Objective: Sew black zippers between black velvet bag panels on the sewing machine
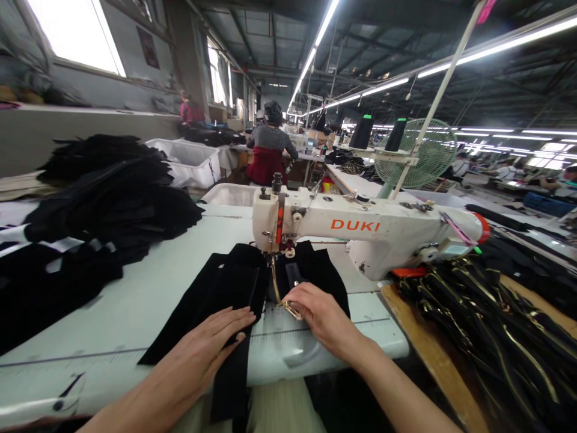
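My left hand [215,338] lies flat, fingers stretched out, on a black fabric piece [202,294] left of the needle area. My right hand [322,316] is closed in a pinch at the near end of a gold-toothed zipper [275,279]. That zipper runs up between the two black fabric parts to beneath the head of the white sewing machine [315,219]. Under and beyond my right hand lies the right-hand black fabric [329,273], with a small dark tab on it. A black strip [229,385] hangs over the table's front edge below my left hand.
Black cut pieces are piled on the left [121,192]. Many black zippers with gold teeth [496,319] lie on a wooden board [419,337] at right. Behind the machine stand thread cones [362,133], a green fan [428,153] and a white bin [202,165]. A person [270,144] sits ahead.
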A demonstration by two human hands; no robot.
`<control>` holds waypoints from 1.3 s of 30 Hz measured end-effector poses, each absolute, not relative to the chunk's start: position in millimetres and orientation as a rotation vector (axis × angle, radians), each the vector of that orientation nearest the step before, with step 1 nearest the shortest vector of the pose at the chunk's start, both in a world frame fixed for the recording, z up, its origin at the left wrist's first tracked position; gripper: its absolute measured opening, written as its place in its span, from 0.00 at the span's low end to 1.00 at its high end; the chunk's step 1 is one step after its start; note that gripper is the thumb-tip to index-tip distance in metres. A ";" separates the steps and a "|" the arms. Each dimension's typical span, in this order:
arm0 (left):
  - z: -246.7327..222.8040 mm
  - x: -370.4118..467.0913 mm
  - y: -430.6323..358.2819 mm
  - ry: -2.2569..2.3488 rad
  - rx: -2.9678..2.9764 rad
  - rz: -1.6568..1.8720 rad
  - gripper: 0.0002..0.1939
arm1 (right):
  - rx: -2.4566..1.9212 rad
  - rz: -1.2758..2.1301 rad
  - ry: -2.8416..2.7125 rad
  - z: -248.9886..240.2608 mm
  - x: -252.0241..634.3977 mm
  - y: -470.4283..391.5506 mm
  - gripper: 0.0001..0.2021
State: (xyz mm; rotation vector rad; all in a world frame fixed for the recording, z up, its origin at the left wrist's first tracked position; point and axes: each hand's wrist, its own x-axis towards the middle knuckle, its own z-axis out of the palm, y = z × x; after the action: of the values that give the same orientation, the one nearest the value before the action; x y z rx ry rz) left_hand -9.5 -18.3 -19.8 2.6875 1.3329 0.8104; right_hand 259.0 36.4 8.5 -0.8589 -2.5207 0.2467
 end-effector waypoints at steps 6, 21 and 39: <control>-21.4 -5.9 -17.5 1.261 2.784 0.906 0.18 | -0.697 0.100 -2.778 0.1 250.7 22.9 0.07; -33.0 6.0 -23.5 1.175 2.927 0.904 0.26 | -1.196 0.290 -2.182 -34.2 211.5 -15.9 0.10; -27.4 41.2 -17.5 1.145 2.644 1.141 0.14 | -1.250 0.206 -2.005 -42.4 216.1 -19.1 0.12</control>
State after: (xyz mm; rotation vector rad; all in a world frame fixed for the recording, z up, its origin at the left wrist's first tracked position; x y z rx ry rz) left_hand 41.2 -17.5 -27.4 2.6441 1.1448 1.1411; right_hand 216.1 -19.1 -42.4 -1.2502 -2.0049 0.2057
